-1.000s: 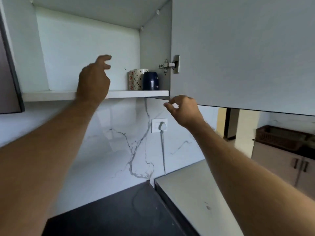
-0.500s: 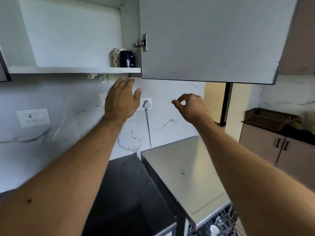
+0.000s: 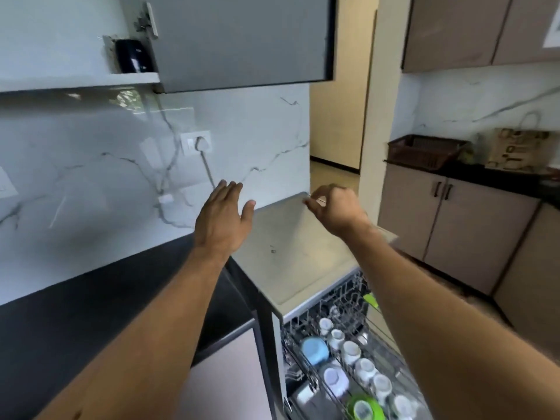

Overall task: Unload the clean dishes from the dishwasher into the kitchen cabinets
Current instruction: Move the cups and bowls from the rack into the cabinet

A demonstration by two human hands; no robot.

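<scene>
My left hand [image 3: 222, 218] hangs in the air above the dishwasher's grey top [image 3: 291, 247], fingers straight, holding nothing. My right hand [image 3: 335, 209] is beside it with loosely curled fingers, also empty. The upper cabinet [image 3: 60, 78] stands open at the top left, its grey door [image 3: 242, 40] swung out. A dark blue mug [image 3: 133, 56] sits on its shelf. At the bottom right the pulled-out dishwasher rack [image 3: 354, 295] carries several white cups [image 3: 351, 350], a light blue bowl [image 3: 315, 350] and a green bowl [image 3: 363, 404].
A black countertop [image 3: 75, 313] runs along the marble wall at the left, with a wall socket and plug [image 3: 197, 142] above. Across the room stand beige cabinets [image 3: 454, 219], a brown basket [image 3: 424, 150] and a paper bag [image 3: 518, 150]. A doorway [image 3: 336, 116] opens behind.
Both hands have dropped from the cabinet shelf and door down to above the dishwasher top. The view has tilted down and right, bringing the loaded rack into sight.
</scene>
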